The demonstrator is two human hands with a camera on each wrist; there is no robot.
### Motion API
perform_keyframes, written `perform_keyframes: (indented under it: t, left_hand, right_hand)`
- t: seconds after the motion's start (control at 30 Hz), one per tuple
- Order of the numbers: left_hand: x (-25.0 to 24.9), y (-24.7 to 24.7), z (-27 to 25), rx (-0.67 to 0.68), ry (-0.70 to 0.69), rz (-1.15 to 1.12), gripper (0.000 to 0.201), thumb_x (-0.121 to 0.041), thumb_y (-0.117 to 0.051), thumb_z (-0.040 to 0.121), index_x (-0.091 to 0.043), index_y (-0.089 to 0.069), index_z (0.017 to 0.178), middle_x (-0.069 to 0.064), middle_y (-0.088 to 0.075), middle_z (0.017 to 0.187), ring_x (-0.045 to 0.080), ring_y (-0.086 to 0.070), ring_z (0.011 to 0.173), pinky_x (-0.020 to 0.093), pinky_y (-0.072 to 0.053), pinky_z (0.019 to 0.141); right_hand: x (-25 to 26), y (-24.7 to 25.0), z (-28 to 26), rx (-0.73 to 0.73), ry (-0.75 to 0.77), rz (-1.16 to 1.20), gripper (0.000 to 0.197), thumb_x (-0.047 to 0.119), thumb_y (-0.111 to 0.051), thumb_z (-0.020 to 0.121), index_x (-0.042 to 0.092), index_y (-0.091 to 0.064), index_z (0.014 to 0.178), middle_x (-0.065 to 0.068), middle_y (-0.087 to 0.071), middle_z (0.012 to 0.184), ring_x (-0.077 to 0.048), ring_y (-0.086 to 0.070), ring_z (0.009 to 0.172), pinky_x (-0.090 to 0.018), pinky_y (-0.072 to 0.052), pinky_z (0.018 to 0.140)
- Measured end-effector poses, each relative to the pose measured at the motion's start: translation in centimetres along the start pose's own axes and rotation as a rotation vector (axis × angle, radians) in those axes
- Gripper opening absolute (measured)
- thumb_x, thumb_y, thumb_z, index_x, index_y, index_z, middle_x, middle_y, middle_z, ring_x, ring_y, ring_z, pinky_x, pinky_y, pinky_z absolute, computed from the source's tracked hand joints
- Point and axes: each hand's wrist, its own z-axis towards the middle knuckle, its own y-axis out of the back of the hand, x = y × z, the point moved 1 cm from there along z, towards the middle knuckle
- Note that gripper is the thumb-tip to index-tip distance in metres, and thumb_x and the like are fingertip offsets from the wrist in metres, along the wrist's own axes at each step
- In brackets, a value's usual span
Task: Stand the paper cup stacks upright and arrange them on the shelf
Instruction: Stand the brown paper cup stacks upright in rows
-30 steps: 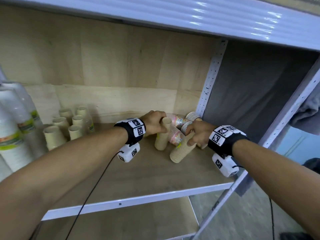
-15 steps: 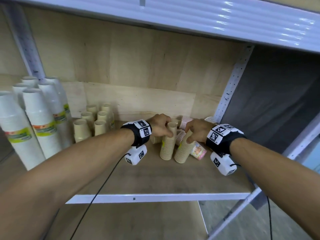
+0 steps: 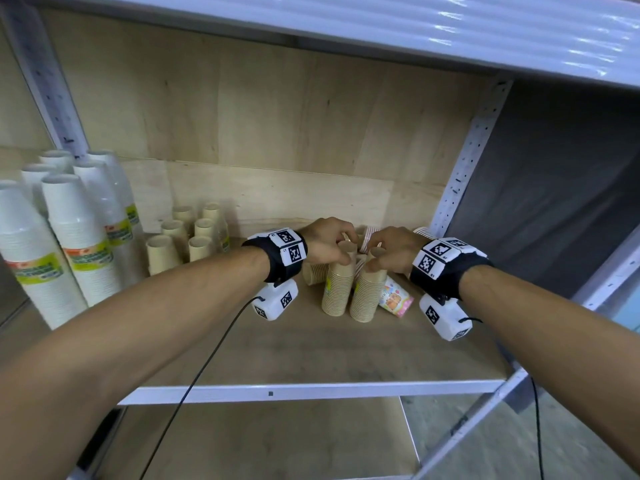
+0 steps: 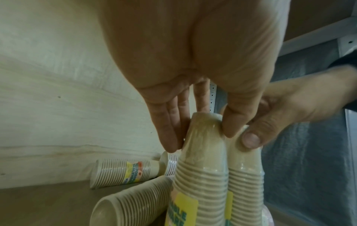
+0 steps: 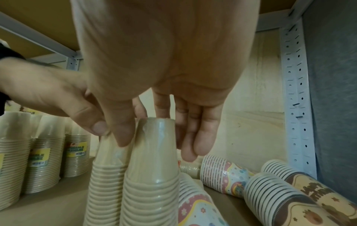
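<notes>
Paper cup stacks sit along the wooden shelf (image 3: 311, 351), and I read them from the left. Tall white wrapped stacks (image 3: 79, 237) stand upright at the far left, then a group of short tan stacks (image 3: 180, 237) stands upright near the back panel. At the middle my left hand (image 3: 325, 242) pinches the top of one tan stack (image 3: 337, 285) between thumb and fingers; this stack stands upright on the shelf. Just beside it, touching it, a second tan stack (image 3: 369, 292) stands upright, and my right hand (image 3: 393, 249) grasps its top the same way, thumb on one side and fingers on the other. Behind and to the right, patterned stacks (image 5: 222, 169) lie on their sides, one with brown print (image 5: 301, 198) near the perforated upright (image 3: 467, 161). Two more tan stacks (image 4: 123, 171) lie flat behind the left hand.
</notes>
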Motion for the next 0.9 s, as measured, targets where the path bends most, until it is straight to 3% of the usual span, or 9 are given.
perform_keyframes:
  t: [0.17,0.43,0.5,0.57,0.67,0.77,0.83,0.9]
  left_hand:
    - [-0.4,0.4,0.2,0.0,-0.034,0.051,0.04,-0.021,-0.074,0.08,-0.021,-0.067,0.119,-0.002,-0.063,0.114,0.013,-0.058,0.093,0.024,-0.044,0.074]
    - [-0.4,0.4,0.5,-0.049,-0.01,0.105,0.049,-0.042,-0.077,0.076,-0.021,-0.064,0.118,0.001,-0.064,0.106,0.019,-0.062,0.095,0.031,-0.051,0.08]
    - [-0.5,0.5,0.4,-0.013,-0.009,0.085,0.056,-0.043,-0.075,0.076,-0.026,-0.058,0.127,0.0,-0.062,0.111,0.019,-0.06,0.097,0.029,-0.048,0.081]
    - [-0.6,0.8,0.3,0.016,-0.025,0.075,0.056,-0.039,-0.073,0.078,-0.028,-0.056,0.131,-0.002,-0.06,0.115,0.016,-0.058,0.096,0.026,-0.043,0.078]
    - [-0.9,1.0,0.2,0.018,-0.061,0.113,0.042,-0.031,-0.071,0.082,-0.022,-0.066,0.123,-0.003,-0.063,0.115,0.013,-0.058,0.097,0.024,-0.044,0.078]
    - [-1.0,1.0,0.3,-0.015,-0.04,0.131,0.038,-0.037,-0.072,0.08,-0.019,-0.07,0.114,0.001,-0.066,0.106,0.018,-0.062,0.097,0.03,-0.051,0.082]
    - [-1.0,0.9,0.4,-0.033,-0.023,0.137,0.04,-0.04,-0.074,0.079,-0.017,-0.07,0.112,0.002,-0.064,0.102,0.019,-0.062,0.094,0.031,-0.052,0.081]
    - [-1.1,0.8,0.5,-0.033,-0.023,0.141,0.044,-0.041,-0.074,0.079,-0.018,-0.067,0.117,0.0,-0.062,0.103,0.019,-0.06,0.094,0.029,-0.049,0.08]
  right_hand:
    - [0.2,0.4,-0.2,-0.022,-0.026,0.06,0.031,0.049,-0.073,0.071,0.031,-0.064,0.095,0.005,-0.062,0.094,-0.014,-0.061,0.085,-0.032,-0.052,0.077]
    - [0.7,0.3,-0.4,0.015,-0.01,0.028,0.039,0.038,-0.075,0.071,0.027,-0.066,0.108,0.001,-0.065,0.1,-0.018,-0.063,0.089,-0.034,-0.055,0.081]
    - [0.9,0.5,-0.6,-0.007,-0.025,0.081,0.037,0.046,-0.074,0.071,0.024,-0.068,0.1,0.001,-0.066,0.087,-0.018,-0.064,0.081,-0.034,-0.054,0.077]
    - [1.1,0.8,-0.9,-0.034,-0.052,0.121,0.036,0.05,-0.073,0.073,0.017,-0.069,0.086,0.0,-0.063,0.067,-0.018,-0.062,0.064,-0.031,-0.05,0.063]
    - [1.6,1.0,-1.2,-0.042,-0.086,0.083,0.032,0.038,-0.072,0.077,0.009,-0.062,0.072,0.0,-0.051,0.051,-0.017,-0.051,0.05,-0.026,-0.039,0.055]
    - [2.0,1.0,-1.1,-0.021,-0.097,0.063,0.036,0.026,-0.071,0.077,-0.005,-0.066,0.094,-0.001,-0.049,0.056,-0.016,-0.046,0.05,-0.025,-0.037,0.055]
    - [2.2,1.1,-1.2,0.005,-0.098,0.045,0.041,0.023,-0.071,0.077,-0.002,-0.066,0.108,-0.004,-0.054,0.069,-0.016,-0.048,0.053,-0.025,-0.038,0.056]
    - [2.4,1.2,-1.2,0.017,-0.103,0.035,0.039,0.027,-0.071,0.078,0.002,-0.067,0.107,-0.004,-0.057,0.075,-0.015,-0.05,0.054,-0.024,-0.039,0.056]
